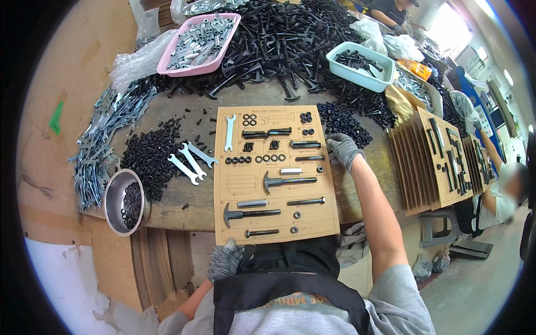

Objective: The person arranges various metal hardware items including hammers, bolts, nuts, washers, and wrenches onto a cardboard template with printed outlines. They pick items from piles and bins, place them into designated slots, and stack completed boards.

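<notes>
A brown cardboard sheet (240, 190) lies before me, its near edge jutting past the table. Black bolts, nuts, washers, silver sleeves, a silver open-end wrench (229, 133) and two black T-shaped hook bolts (290, 181) are laid out on it. My left hand (225, 260), in a grey striped glove, closes on the sheet's near left edge; part of its fingers is hidden. My right hand (346, 151), gloved alike, has curled fingers at the sheet's right edge, beside a pile of black nuts (346, 124). Three loose wrenches (192, 160) lie left of the sheet.
Black hook bolts (279, 33) are heaped at the back, between a pink basin (195, 67) of sleeves and a light blue basin (363, 78). Short bolts (151, 156), more wrenches (100, 145) and a metal bowl (114, 212) lie left. Filled cardboard sheets (413, 167) stand right; other people work there.
</notes>
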A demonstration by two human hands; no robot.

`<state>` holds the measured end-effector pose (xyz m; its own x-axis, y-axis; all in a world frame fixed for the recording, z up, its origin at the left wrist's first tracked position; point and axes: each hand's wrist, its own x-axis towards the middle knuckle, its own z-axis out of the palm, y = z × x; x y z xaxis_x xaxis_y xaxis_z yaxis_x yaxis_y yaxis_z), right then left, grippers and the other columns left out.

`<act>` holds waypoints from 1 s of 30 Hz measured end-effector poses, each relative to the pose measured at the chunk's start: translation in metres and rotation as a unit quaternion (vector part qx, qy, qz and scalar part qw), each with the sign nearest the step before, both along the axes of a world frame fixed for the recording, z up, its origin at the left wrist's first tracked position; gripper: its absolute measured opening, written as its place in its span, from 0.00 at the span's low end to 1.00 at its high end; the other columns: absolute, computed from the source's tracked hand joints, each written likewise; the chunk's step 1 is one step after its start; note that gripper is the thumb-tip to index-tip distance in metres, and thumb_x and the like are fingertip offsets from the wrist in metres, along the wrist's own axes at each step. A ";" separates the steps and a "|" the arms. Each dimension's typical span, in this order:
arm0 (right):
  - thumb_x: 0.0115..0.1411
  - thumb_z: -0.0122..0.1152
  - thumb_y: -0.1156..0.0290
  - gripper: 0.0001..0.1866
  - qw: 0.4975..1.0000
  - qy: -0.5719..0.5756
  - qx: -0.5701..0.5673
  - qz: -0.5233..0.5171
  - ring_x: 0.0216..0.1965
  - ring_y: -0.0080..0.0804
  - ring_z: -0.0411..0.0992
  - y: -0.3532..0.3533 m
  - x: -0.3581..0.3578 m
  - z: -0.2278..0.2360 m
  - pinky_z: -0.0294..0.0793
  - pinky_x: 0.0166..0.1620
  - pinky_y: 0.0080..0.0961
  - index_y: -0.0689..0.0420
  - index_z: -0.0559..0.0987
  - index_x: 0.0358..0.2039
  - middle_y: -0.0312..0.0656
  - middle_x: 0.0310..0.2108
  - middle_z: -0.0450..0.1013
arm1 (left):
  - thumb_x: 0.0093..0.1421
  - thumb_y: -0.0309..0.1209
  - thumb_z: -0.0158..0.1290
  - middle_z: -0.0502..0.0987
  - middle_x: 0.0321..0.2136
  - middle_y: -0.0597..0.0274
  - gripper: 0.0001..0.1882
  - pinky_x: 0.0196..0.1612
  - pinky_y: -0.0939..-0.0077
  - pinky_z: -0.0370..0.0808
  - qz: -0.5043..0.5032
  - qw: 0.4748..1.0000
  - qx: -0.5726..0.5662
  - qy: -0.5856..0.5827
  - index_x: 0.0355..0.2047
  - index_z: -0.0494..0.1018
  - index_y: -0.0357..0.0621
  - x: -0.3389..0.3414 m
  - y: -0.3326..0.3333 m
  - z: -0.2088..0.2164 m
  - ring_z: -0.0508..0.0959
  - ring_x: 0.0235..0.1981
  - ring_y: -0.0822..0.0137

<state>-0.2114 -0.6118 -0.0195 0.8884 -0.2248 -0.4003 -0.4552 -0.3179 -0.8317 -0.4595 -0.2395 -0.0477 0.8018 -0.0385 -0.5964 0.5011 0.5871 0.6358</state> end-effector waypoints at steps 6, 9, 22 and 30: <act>0.61 0.57 0.63 0.13 0.999 0.013 -0.020 0.031 0.20 0.26 0.71 0.014 0.035 0.020 0.75 0.24 0.24 0.58 0.76 0.41 0.38 0.24 0.74 | 0.59 0.32 0.54 0.78 0.22 0.52 0.11 0.27 0.66 0.75 -0.158 0.918 0.322 -0.167 0.28 0.68 0.36 -0.009 0.017 -0.048 0.79 0.23 0.59; 0.58 0.60 0.65 0.14 0.994 0.022 -0.085 0.066 0.20 0.26 0.71 0.016 0.045 0.014 0.73 0.23 0.23 0.60 0.76 0.41 0.39 0.25 0.75 | 0.57 0.31 0.56 0.77 0.22 0.49 0.12 0.26 0.63 0.74 -0.168 0.873 0.396 -0.231 0.25 0.66 0.38 -0.008 0.021 -0.065 0.79 0.25 0.51; 0.58 0.57 0.75 0.07 0.985 0.059 0.158 0.022 0.27 0.28 0.76 0.017 0.030 0.025 0.79 0.28 0.27 0.54 0.75 0.38 0.36 0.31 0.76 | 0.61 0.30 0.52 0.74 0.28 0.62 0.12 0.27 0.76 0.76 0.023 0.996 0.083 -0.032 0.42 0.68 0.37 0.005 -0.012 0.017 0.74 0.25 0.72; 0.57 0.56 0.75 0.09 0.985 0.010 0.174 0.015 0.23 0.23 0.72 -0.026 0.006 0.017 0.74 0.25 0.22 0.54 0.76 0.40 0.33 0.27 0.75 | 0.57 0.36 0.55 0.75 0.39 0.53 0.25 0.30 0.71 0.79 -0.059 0.989 0.113 -0.081 0.52 0.63 0.39 0.019 -0.005 0.023 0.79 0.31 0.62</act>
<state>-0.2054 -0.6377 -0.0027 0.8842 -0.0446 -0.4650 -0.4664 -0.0298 -0.8841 -0.4403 -0.2450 -0.0244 0.8852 -0.0184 -0.4649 0.4389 0.3645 0.8213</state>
